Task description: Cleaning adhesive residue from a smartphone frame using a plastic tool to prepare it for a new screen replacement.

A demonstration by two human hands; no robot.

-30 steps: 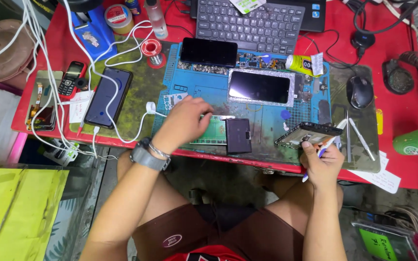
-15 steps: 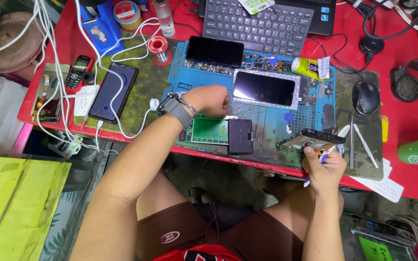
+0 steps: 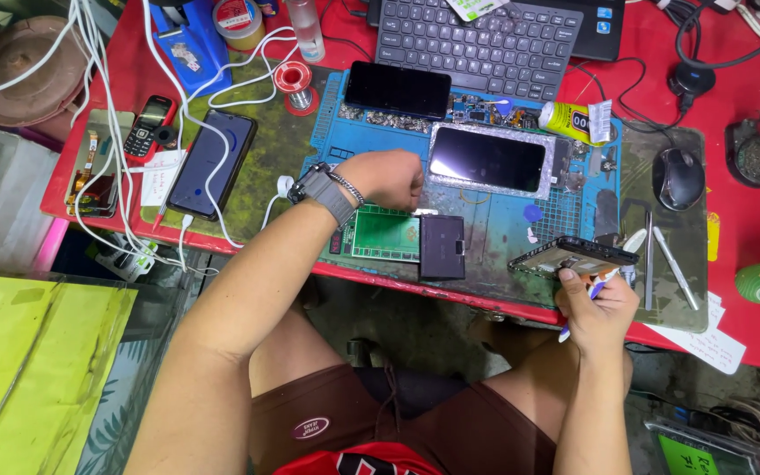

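My left hand (image 3: 391, 179) is closed in a fist over the blue work mat (image 3: 503, 230), just above a green heating pad (image 3: 386, 238) and a dark rectangular part (image 3: 442, 247); whether it pinches anything small is hidden. My right hand (image 3: 596, 303) sits at the table's front edge, holding an opened phone frame (image 3: 573, 256) tilted on its side, together with a thin blue-and-white tool (image 3: 595, 290). A phone with a silver rim (image 3: 488, 160) lies screen-up beyond my left fist, and a black phone (image 3: 398, 90) lies further back.
A laptop keyboard (image 3: 485, 40) stands at the back. A glue tube (image 3: 576, 122), a mouse (image 3: 678, 178) and tweezers (image 3: 672, 257) lie to the right. To the left are a dark blue phone (image 3: 210, 164) on a cable, a small red keypad phone (image 3: 149, 126), white cables (image 3: 116, 132) and a solder spool (image 3: 294, 82).
My left hand has moved back from the green pad toward the silver-rimmed phone and curled into a fist. My right hand keeps hold of the phone frame at the table edge.
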